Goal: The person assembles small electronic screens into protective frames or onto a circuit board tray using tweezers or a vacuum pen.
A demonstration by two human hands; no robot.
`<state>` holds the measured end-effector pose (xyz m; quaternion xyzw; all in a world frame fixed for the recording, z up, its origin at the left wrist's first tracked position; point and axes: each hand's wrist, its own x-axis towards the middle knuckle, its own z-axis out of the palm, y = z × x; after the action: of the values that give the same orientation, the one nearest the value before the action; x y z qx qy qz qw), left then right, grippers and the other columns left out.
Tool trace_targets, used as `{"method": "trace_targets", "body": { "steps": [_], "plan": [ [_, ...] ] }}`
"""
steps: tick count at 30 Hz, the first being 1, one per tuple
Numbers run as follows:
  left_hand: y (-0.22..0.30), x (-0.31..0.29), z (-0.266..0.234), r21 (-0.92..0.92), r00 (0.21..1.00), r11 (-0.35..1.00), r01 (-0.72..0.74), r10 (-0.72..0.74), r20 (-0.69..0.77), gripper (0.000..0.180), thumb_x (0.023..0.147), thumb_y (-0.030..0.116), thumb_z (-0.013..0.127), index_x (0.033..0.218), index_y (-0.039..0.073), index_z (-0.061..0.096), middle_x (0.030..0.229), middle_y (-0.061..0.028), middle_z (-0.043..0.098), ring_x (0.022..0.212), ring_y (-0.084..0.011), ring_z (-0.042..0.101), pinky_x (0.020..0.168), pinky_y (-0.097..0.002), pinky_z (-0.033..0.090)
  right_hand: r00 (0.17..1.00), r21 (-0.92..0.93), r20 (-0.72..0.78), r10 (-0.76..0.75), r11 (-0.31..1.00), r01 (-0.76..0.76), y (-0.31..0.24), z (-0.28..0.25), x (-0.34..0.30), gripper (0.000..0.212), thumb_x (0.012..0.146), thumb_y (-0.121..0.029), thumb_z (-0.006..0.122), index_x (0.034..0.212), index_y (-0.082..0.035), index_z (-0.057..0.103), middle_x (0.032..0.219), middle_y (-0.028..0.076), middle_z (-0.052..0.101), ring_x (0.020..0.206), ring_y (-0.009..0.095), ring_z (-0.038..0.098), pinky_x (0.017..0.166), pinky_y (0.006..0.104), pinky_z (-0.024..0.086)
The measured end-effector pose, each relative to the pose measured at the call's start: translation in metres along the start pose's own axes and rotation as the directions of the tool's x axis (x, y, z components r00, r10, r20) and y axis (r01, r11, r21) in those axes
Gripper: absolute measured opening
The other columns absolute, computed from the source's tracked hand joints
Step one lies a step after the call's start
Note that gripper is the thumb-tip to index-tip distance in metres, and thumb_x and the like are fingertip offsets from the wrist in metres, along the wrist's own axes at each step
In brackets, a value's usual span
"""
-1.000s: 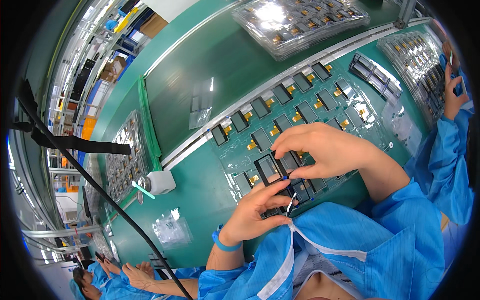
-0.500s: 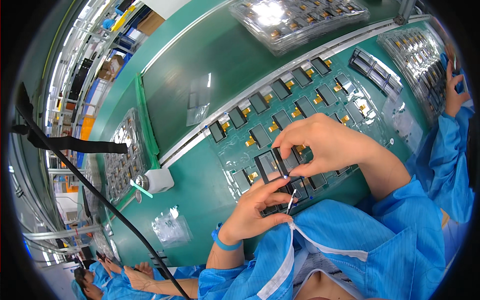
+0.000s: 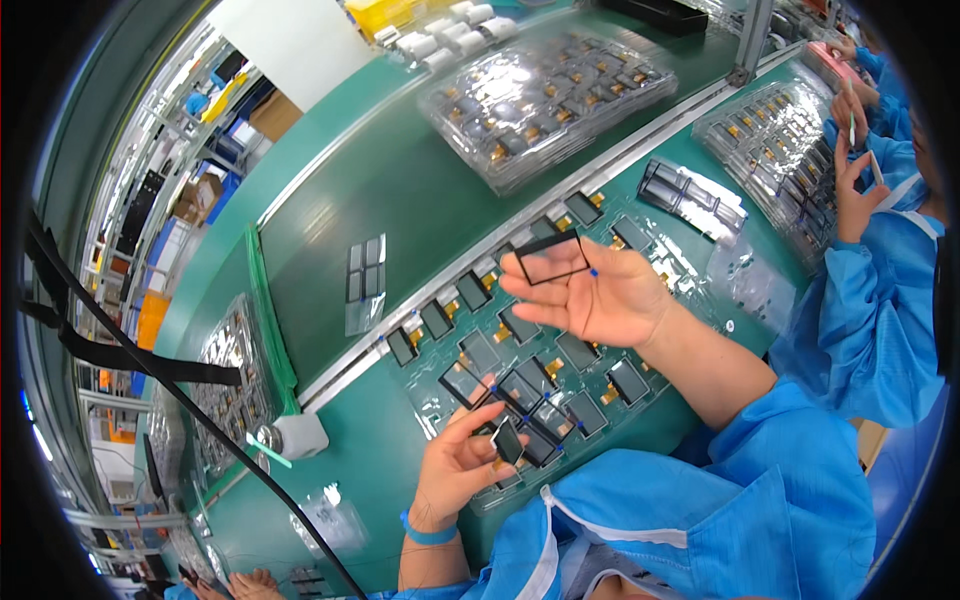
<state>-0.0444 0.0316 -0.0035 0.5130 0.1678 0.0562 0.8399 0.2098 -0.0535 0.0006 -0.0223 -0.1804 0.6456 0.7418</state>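
My right hand (image 3: 605, 295) is raised palm-up over a clear plastic tray (image 3: 425, 408), fingers stretched out. A thin black rectangular frame with a clear window (image 3: 552, 258) lies across its fingers, gripped near the thumb; a small blue tab shows at one corner. My left hand (image 3: 458, 468) pinches a small dark display screen (image 3: 507, 441) between thumb and fingers. Beside those fingertips, a strip of joined black frames with blue tabs (image 3: 510, 400) overlaps the tray's near-left part. Several small screens with gold flex cables (image 3: 437, 320) sit in the tray's pockets.
Stacked trays of screens (image 3: 550, 110) stand beyond the metal rail. More frame strips lie at the right (image 3: 692, 198) and left (image 3: 366, 270). A white bottle (image 3: 300, 436) stands left, near a hanging black cable (image 3: 215, 425). Co-workers (image 3: 858, 215) sit at the right.
My right hand has moved away from my left and turned palm-up with a single frame. A small screen now shows in my left hand. The whole view has shifted.
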Motion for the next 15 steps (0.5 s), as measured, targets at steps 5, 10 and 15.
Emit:
{"method": "trace_targets", "body": {
  "steps": [5,10,15],
  "plan": [
    [0.003,-0.005,0.004,0.023,0.996,0.999,-0.047,0.049,-0.074,0.062,0.068,-0.017,0.062,0.124,-0.006,0.041,0.139,-0.0126,0.023,0.106,-0.0303,0.054,0.085,-0.0350,0.051,0.999,-0.014,0.043,0.018,1.000,-0.017,0.003,-0.001,-0.007,0.037,0.089,-0.027,0.049,0.119,-0.004,0.051,0.132,0.021,0.039,0.122,0.035,0.039,0.102,0.0472,0.031],
    [0.000,0.000,0.001,0.046,0.976,0.990,-0.136,0.142,-0.166,0.063,0.066,-0.019,0.059,0.125,-0.003,0.042,0.144,-0.0145,0.016,0.107,-0.0289,0.054,0.085,-0.0341,0.050,0.974,-0.005,0.225,0.021,1.000,-0.020,0.004,-0.006,-0.004,0.048,0.088,-0.026,0.050,0.130,-0.007,0.037,0.134,0.023,0.036,0.124,0.038,0.036,0.104,0.0493,0.028],
    [-0.003,0.006,0.002,0.050,0.927,0.974,-0.221,0.226,-0.301,0.065,0.064,-0.018,0.059,0.125,-0.001,0.043,0.144,-0.0152,0.017,0.105,-0.0291,0.055,0.087,-0.0339,0.049,0.980,0.048,0.189,0.055,0.997,-0.065,0.006,0.000,-0.003,0.043,0.087,-0.020,0.052,0.127,-0.007,0.040,0.132,0.024,0.038,0.123,0.038,0.037,0.103,0.0483,0.030]
  ]
}}
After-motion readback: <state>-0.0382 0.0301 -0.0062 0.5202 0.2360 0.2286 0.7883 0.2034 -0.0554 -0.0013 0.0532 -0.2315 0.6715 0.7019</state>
